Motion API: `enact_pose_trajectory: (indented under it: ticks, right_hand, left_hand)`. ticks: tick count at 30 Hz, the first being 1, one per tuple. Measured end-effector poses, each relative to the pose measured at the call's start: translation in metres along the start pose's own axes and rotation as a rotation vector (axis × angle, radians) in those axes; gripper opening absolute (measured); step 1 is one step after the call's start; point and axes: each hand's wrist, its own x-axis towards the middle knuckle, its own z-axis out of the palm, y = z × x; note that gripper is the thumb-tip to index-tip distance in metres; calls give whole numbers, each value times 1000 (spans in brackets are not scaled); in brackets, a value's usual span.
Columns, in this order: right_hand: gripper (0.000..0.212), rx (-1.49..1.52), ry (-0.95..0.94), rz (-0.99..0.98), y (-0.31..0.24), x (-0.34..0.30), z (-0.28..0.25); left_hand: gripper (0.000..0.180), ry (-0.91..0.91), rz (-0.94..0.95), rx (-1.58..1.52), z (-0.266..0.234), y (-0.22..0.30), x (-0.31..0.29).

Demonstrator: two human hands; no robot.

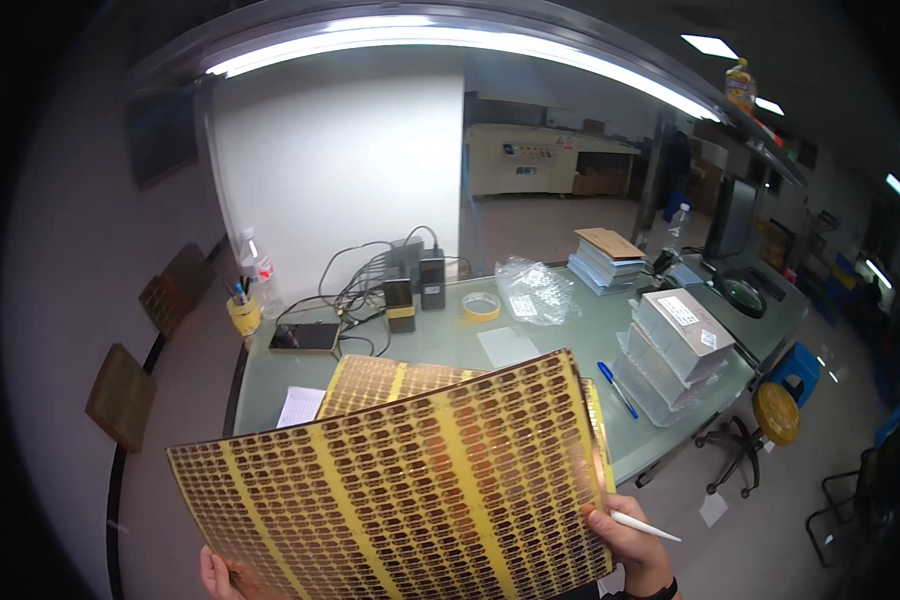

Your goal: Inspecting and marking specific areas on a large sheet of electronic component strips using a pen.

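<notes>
A large circuit board panel [400, 480], yellow-gold with rows of small dark repeated shapes, is held tilted up in front of me. At its lower left edge, my left hand [217, 575] has its fingers closed on it. On the right edge my right hand [630, 545] grips the panel, thumb on the front face. A white pen-like stick [645, 525] also sits in the right hand, its tapered end pointing right. Behind the held panel, another similar panel [370, 385] shows partly; whatever lies under it is hidden.
The green-topped bench [450, 340] carries a phone [305, 338], cables, a tape roll [480, 306], bubble wrap [535, 290], a blue pen [618, 390] and wrapped stacks [675, 350] at right. A bottle [257, 270] and pen cup [243, 315] stand at the left edge. A stool [775, 415] is at right.
</notes>
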Motion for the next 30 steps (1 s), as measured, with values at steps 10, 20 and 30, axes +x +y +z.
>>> enact_pose_trajectory:
  ticks: [10,20,30]
  right_hand:
    - [58,495,559,-594,-21,-8,-49]
    - [50,152,901,-496,-7,10,-119]
    - [44,-409,1590,-630,-9,-110,-202]
  left_hand:
    - [28,344,155,128,-96,-91,62]
    - [47,50,60,1144,-210,-252,-5]
    - [36,-458,-65,1461,-158,-250,40]
